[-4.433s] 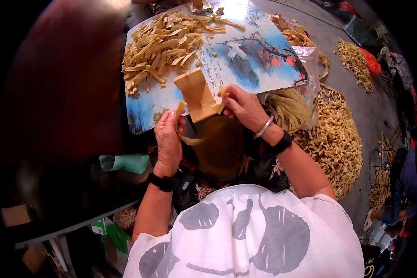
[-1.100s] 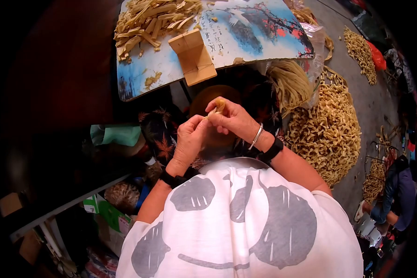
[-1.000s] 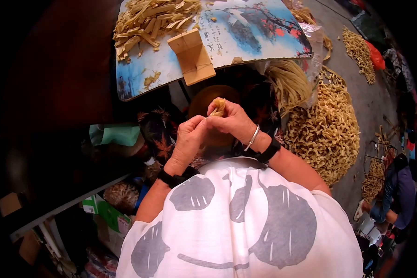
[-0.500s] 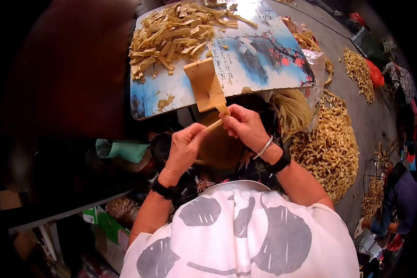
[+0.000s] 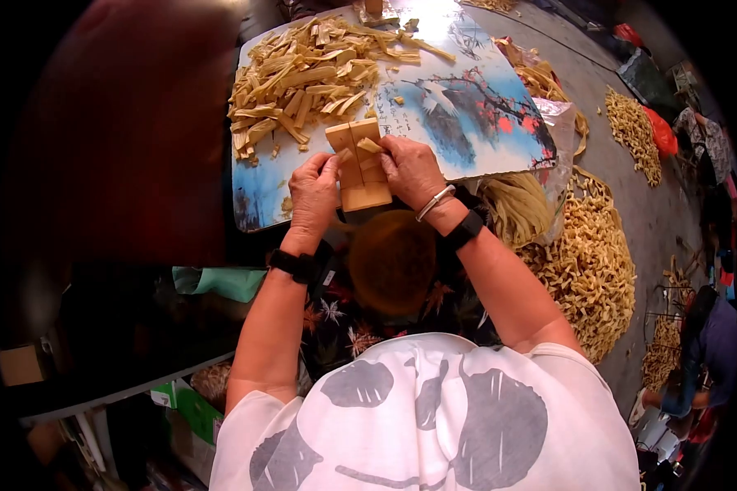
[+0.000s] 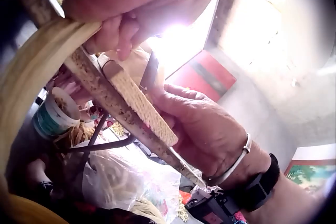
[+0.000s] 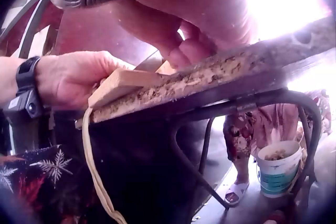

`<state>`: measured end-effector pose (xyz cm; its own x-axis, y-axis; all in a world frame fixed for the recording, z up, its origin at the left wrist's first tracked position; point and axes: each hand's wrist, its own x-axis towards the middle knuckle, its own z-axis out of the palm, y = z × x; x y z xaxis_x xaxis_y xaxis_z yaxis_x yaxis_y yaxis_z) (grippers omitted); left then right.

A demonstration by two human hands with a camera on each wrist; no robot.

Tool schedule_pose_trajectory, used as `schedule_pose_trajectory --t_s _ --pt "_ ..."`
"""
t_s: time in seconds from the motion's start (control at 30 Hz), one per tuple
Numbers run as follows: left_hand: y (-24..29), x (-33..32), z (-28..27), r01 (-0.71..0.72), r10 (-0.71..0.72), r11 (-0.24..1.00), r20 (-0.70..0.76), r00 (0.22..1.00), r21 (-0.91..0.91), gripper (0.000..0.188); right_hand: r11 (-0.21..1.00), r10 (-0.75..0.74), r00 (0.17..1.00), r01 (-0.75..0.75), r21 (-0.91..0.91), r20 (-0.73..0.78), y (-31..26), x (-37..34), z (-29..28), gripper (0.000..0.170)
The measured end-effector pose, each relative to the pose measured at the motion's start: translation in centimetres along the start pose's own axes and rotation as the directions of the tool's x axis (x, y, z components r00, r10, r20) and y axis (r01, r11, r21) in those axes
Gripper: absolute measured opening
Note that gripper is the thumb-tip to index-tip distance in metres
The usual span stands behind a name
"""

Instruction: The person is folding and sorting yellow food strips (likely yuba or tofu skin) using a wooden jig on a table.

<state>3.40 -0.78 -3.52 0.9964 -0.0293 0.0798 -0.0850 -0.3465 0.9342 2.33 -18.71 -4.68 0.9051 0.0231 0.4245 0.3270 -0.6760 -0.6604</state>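
Left hand (image 5: 315,190): apparently pinched a pale strip (image 6: 32,58). Right hand (image 5: 413,170): pinched a yellow piece (image 5: 370,146). Wooden stand (image 5: 365,196): stood between.

head view downward, wrist views close

Wooden block (image 5: 367,197): angled, set at the counter's (image 5: 256,195) near edge. Yellow strip (image 6: 37,56): long, limp, hanging from left fingers (image 6: 109,36). Short yellow end (image 5: 368,146): pinched in right fingers (image 5: 395,149).
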Motion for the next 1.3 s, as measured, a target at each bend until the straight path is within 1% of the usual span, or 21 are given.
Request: schedule_pose_trajectory --t_s 0.1,0.2,0.27,0.3,0.4,0.43,0.5,0.53,0.6,0.63,0.7,0.8,0.83,0.93,0.97,1.0,1.07,1.1,1.2,1.23,1.3 --pt "-0.2 -0.4 -1.1 0.144 -0.134 0.975 0.070 0.988 -0.169 0.020 0.992 0.037 0.996 -0.046 0.114 0.082 0.0 0.0 -0.9 0.011" --pt "0.7 -2.9 -1.8 0.171 -0.142 0.894 0.100 0.985 -0.414 0.021 0.975 0.066 0.987 -0.095 0.202 0.145 -1.1 -1.8 -3.1 0.014" --pt "1.1 -5.0 -2.1 0.102 -0.072 0.911 0.090 0.993 -0.399 0.018 0.965 0.080 0.979 -0.123 0.230 0.189 -1.9 -3.9 -4.2 0.014" --pt "1.4 -6.2 -1.8 0.081 -0.054 0.920 0.079 0.995 -0.383 0.017 0.986 0.025 0.980 -0.057 0.159 0.195 -1.8 -4.8 -4.5 0.018" --pt "2.3 -9.4 -1.0 0.099 -0.063 0.917 0.106 0.992 -0.385 0.016 0.912 0.181 0.928 -0.283 0.299 0.325 -4.2 -7.2 -5.7 0.029" --pt "2.2 -10.3 -0.4 0.100 -0.050 0.914 0.134 0.990 -0.393 0.016 0.914 0.167 0.941 -0.259 0.313 0.293 -4.8 -8.0 -5.3 0.040" --pt "1.5 -11.9 0.5 0.062 0.007 0.932 0.190 0.982 -0.357 0.016 0.936 0.089 0.973 -0.155 0.317 0.212 -5.5 -9.4 -3.8 0.031" --pt "0.9 -12.3 0.9 0.009 0.055 0.960 0.219 0.974 -0.280 0.017 0.942 0.025 0.990 -0.070 0.328 0.138 -5.5 -10.1 -2.8 0.028" --pt "0.3 -13.3 1.1 -0.115 0.119 0.992 0.106 0.987 -0.044 0.012 0.936 0.060 0.995 -0.082 0.342 0.074 -5.6 -11.3 -1.9 0.022" --pt "-0.7 -13.7 0.9 0.125 -0.107 0.985 0.149 0.983 -0.118 0.013 0.936 0.080 0.995 -0.095 0.339 0.059 -5.5 -11.8 -1.7 0.021" --pt "-2.0 -14.2 0.3 0.569 -0.509 0.791 0.274 0.816 -0.226 0.017 0.938 0.090 0.995 -0.102 0.330 0.052 -5.9 -12.6 -2.2 0.017" --pt "-0.9 -15.6 -0.2 0.851 -0.568 0.226 0.646 0.511 -0.475 0.021 0.938 -0.025 0.994 -0.012 0.346 0.103 -6.7 -14.8 -2.3 0.011" --pt "-1.4 -15.6 0.0 0.831 -0.538 0.275 0.639 0.550 -0.484 0.022 0.940 -0.048 0.981 -0.019 0.340 0.189 -7.0 -15.7 -2.3 0.012" --pt "-3.2 -15.1 0.9 0.751 -0.433 0.411 0.614 0.660 -0.517 0.025 0.878 -0.058 0.974 -0.055 0.476 0.221 -7.1 -17.3 -2.4 0.012" --pt "-3.5 -15.2 1.1 0.744 -0.463 0.445 0.584 0.667 -0.498 0.021 0.882 -0.034 0.969 -0.087 0.463 0.247 -6.9 -17.4 -2.7 0.010" --pt "-3.6 -15.2 1.2 0.661 -0.444 0.665 0.528 0.724 -0.348 0.017 0.914 -0.023 0.980 -0.060 0.402 0.198 -6.6 -17.4 -3.0 0.008" --pt "-4.0 -15.2 1.2 0.366 -0.345 0.930 0.451 0.823 0.042 0.011 0.963 -0.011 0.995 -0.015 0.270 0.096 -5.6 -16.8 -3.5 0.007" --pt "-3.1 -15.5 1.3 -0.101 0.005 0.968 0.385 0.923 0.230 0.017 0.973 -0.069 0.997 0.059 0.223 0.037 -4.9 -16.7 -3.0 0.006" --pt "-0.5 -15.4 1.3 -0.452 0.240 0.773 0.455 0.857 0.445 0.025 0.751 0.283 0.947 -0.318 0.578 0.154 -4.5 -17.4 -1.7 0.012" --pt "0.3 -15.5 1.3 -0.496 0.308 0.754 0.436 0.846 0.431 0.027 0.546 0.481 0.819 -0.559 0.623 0.313 -4.5 -16.9 -1.7 0.020" --pt "0.6 -15.6 1.7 -0.510 0.379 0.750 0.358 0.853 0.422 0.028 0.343 0.574 0.642 -0.752 0.563 0.508 -3.8 -16.3 -1.5 0.023"
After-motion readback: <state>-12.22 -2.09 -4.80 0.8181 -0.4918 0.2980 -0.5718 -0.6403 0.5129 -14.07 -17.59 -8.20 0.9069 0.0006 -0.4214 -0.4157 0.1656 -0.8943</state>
